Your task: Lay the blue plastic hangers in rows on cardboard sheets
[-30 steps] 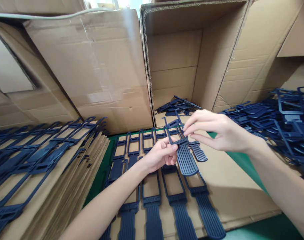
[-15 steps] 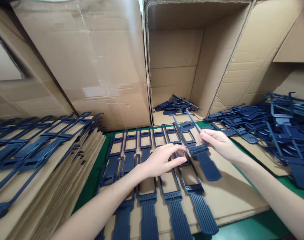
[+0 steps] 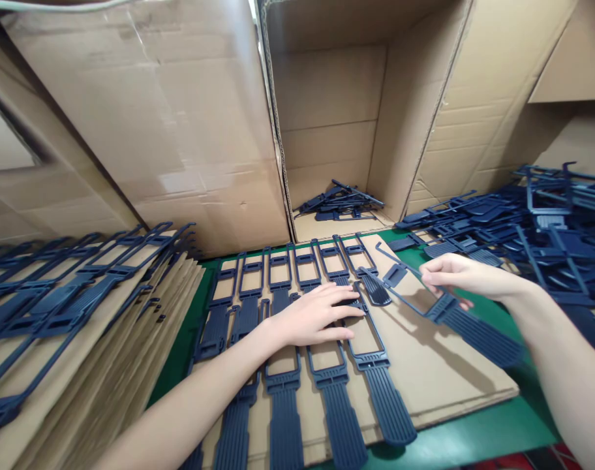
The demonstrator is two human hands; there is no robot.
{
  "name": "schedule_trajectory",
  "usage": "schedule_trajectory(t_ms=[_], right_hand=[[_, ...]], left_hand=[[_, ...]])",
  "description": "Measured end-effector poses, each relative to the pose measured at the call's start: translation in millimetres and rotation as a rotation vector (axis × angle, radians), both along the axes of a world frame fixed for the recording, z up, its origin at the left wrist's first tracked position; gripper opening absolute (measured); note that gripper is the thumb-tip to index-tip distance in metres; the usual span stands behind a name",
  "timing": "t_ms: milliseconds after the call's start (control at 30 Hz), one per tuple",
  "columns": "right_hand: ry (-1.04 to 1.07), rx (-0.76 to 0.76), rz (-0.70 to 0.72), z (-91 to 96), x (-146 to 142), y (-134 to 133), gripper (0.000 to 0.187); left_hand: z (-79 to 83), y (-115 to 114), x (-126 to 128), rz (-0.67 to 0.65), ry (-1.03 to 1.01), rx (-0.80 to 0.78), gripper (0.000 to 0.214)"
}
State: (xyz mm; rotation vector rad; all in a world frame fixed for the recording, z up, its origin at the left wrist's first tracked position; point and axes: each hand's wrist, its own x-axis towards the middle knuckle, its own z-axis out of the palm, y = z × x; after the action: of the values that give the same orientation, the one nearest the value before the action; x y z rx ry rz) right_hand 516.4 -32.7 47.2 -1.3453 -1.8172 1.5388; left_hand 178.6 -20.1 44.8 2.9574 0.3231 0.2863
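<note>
My right hand (image 3: 447,279) pinches the side rail of a dark blue plastic frame part (image 3: 481,334), which has a ribbed paddle end and a hooked rod end. It is held tilted above the bare right side of a cardboard sheet (image 3: 449,385), casting a shadow there. My left hand (image 3: 321,316) lies with fingers spread over the laid-out parts, its fingertips by the upper end of a ribbed frame part (image 3: 386,398). Similar parts lie side by side in two rows on the sheet, some hidden under my left hand and forearm.
An upright open cardboard box (image 3: 334,85) behind holds a small heap of blue parts (image 3: 344,201). On the right lies a large tangled pile (image 3: 556,228). Stacked cardboard sheets (image 3: 116,352) with parts on top stand at left. Green table surface (image 3: 466,444) shows in front.
My right hand has moved right with the frame part, which has swung its paddle end outward, ribbed face now showing. My left hand has flattened over the laid-out parts. The view has shifted slightly.
</note>
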Motion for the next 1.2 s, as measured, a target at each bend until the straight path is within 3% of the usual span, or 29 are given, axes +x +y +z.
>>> schedule_trajectory(t_ms=[333, 533, 700, 933, 1200], right_hand=[[0.05, -0.24, 0.174, 11.3, -2, -10, 0.033], [0.093, -0.291, 0.243, 10.9, -2, -13, 0.025], [0.146, -0.262, 0.269, 8.1, 0, -9, 0.032], [0.184, -0.36, 0.415, -3.3, -10, -5, 0.034], [0.175, -0.439, 0.461, -7.9, -23, -7, 0.04]], left_hand=[[-0.8, 0, 1, 0.008, 0.004, -0.007, 0.045], [-1.0, 0, 1, 0.007, -0.006, -0.007, 0.043], [-0.6, 0, 1, 0.009, 0.004, -0.001, 0.044], [-0.4, -1, 1, 0.011, 0.018, 0.009, 0.045], [-1.3, -2, 1, 0.014, -0.007, -0.002, 0.043]])
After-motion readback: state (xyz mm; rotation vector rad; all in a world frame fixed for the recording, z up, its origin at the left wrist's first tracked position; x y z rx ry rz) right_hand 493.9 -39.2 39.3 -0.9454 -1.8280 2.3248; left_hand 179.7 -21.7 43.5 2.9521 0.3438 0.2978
